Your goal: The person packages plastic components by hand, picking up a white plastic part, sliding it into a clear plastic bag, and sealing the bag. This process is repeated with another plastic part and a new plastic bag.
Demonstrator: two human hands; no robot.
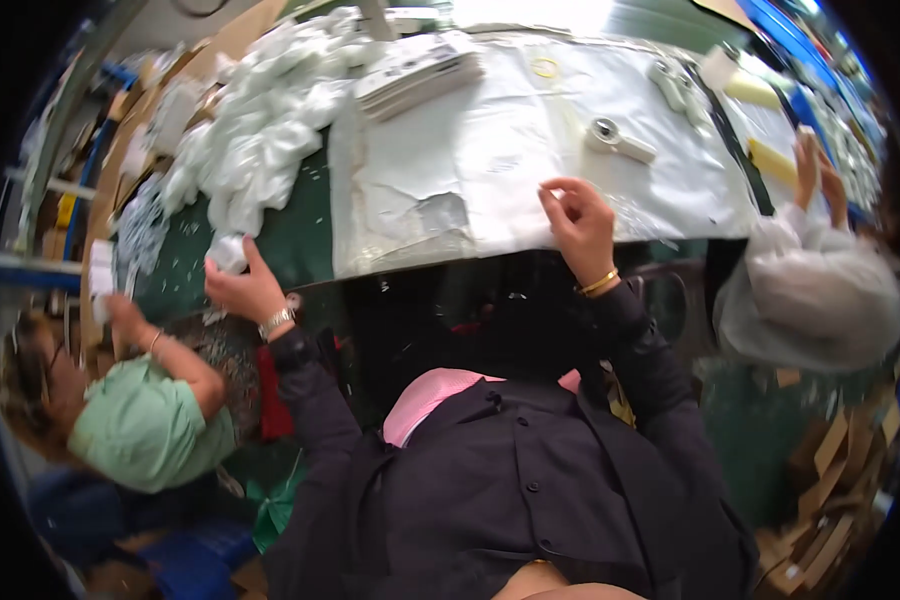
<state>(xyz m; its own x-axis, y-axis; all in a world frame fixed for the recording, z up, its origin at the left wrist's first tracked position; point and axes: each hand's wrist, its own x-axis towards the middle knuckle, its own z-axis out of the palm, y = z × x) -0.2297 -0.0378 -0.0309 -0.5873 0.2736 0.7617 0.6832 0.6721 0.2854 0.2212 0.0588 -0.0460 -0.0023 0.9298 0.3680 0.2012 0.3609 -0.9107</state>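
My left hand (pixel 245 288) is at the table's near edge, thumb and fingers closed around a small white film-like bundle (pixel 228 252). Just beyond it lies a heap of shiny white plastic-wrapped pieces (pixel 265 130), reaching down almost to the bundle. Over the near right part of a white plastic sheet (pixel 510 130) my right hand (pixel 582 225) hovers with curled fingers, thumb against fingertips. Whether anything small is pinched there, I cannot make out. A white tape dispenser (pixel 620 142) rests on the sheet beyond that hand.
A stack of flat white pieces (pixel 420 78) and a yellow rubber band (pixel 544 68) lie farther back. More white tools (pixel 678 95) are at the right. One co-worker in green (pixel 155 420) sits left; another person's hands (pixel 818 170) work at right. Cardboard (pixel 835 480) is piled lower right.
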